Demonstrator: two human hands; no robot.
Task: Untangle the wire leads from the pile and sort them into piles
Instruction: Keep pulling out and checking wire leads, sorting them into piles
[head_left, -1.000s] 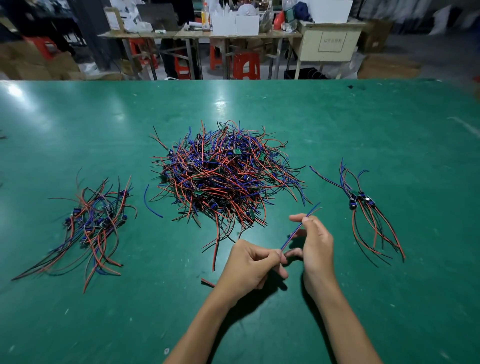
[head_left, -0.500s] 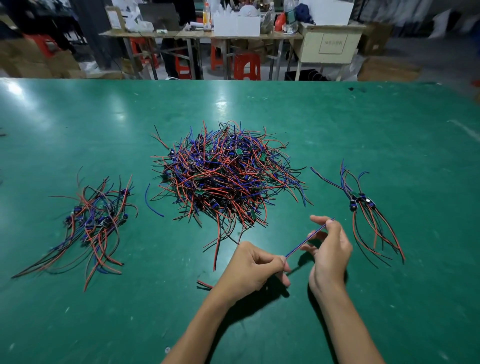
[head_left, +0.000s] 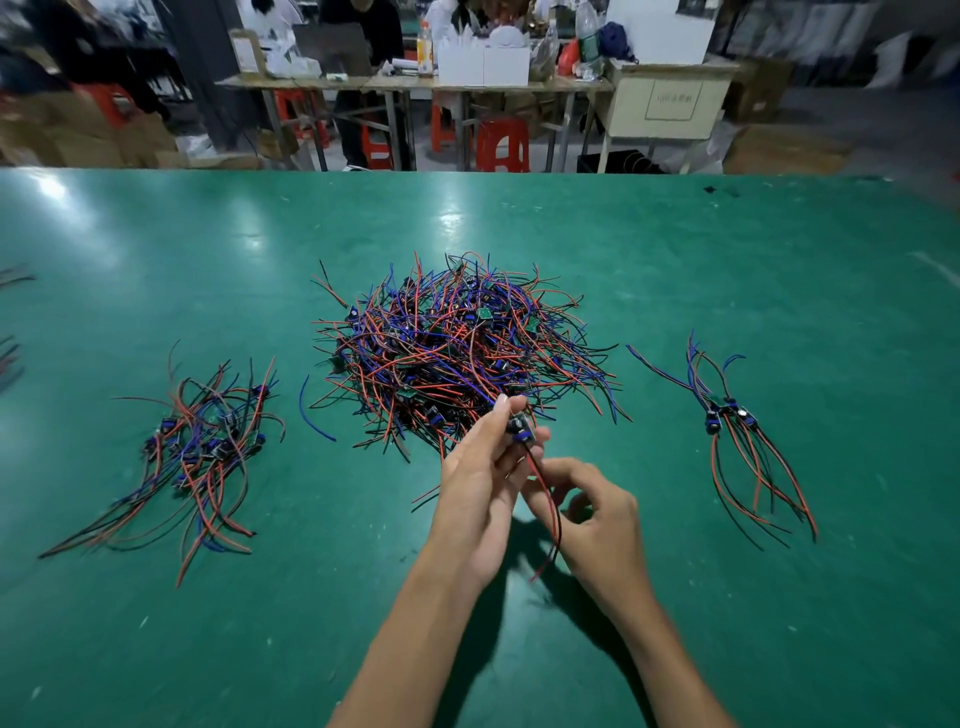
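A big tangled pile (head_left: 457, 343) of red, blue and black wire leads lies at the middle of the green table (head_left: 779, 270). A smaller sorted pile (head_left: 202, 447) lies to its left, and a few leads (head_left: 737, 426) lie to its right. My left hand (head_left: 483, 493) is raised at the pile's near edge and pinches one lead (head_left: 522, 431) by its small blue and black module. The lead's red and black wires hang down towards me. My right hand (head_left: 597, 514) is just right of them, fingers curled round the hanging wires.
A single blue wire (head_left: 309, 410) lies loose between the left pile and the big pile. Beyond the table's far edge stand work benches (head_left: 415, 83), red stools (head_left: 501, 143), boxes and people.
My left hand has risen towards the big pile and now holds a lead by its module. My right hand moved left and nearer, from the blue wire's end to the red and black wires.
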